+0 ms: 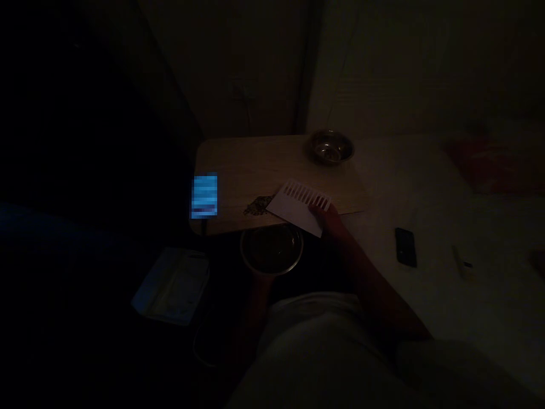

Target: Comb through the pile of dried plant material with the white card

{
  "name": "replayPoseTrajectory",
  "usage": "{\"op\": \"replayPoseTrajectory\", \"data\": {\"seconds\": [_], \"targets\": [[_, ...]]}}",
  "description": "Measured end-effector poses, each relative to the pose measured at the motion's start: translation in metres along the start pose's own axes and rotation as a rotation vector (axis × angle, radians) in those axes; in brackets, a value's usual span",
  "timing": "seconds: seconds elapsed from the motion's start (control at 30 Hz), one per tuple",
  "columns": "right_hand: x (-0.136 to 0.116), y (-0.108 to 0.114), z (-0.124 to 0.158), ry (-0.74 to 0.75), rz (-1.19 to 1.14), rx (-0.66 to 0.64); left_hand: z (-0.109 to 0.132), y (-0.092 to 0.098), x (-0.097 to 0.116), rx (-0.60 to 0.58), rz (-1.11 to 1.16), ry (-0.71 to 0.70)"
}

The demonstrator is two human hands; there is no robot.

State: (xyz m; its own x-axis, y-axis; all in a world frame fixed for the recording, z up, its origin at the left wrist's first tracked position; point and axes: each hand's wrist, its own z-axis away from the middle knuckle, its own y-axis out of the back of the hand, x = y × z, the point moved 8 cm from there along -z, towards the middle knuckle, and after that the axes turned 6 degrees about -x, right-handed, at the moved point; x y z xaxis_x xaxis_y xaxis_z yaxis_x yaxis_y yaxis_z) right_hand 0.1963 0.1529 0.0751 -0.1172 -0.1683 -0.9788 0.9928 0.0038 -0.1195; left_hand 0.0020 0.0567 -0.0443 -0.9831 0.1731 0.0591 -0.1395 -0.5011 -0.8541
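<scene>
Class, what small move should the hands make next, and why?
Probably sweep the dark pile over the near edge of the table with the white slotted card: the right hand holds the card beside the pile, and the left hand is at the metal bowl just below that edge.

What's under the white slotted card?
A dark, grainy patch shows at the left edge of the card, on the wooden tabletop. What the card covers can't be seen.
</scene>
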Motion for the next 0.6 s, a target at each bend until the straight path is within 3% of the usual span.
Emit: {"op": "replayPoseTrajectory", "data": {"seconds": [0.4,0.6], "targets": [[0.002,0.0,-0.002,-0.001,0.053,-0.043,-0.01,0.014,0.001,-0.008,0.006,-0.004],[0.005,0.001,-0.003,-0.035,0.027,-0.057,-0.003,-0.001,-0.001,-0.044,0.016,0.014]]}}
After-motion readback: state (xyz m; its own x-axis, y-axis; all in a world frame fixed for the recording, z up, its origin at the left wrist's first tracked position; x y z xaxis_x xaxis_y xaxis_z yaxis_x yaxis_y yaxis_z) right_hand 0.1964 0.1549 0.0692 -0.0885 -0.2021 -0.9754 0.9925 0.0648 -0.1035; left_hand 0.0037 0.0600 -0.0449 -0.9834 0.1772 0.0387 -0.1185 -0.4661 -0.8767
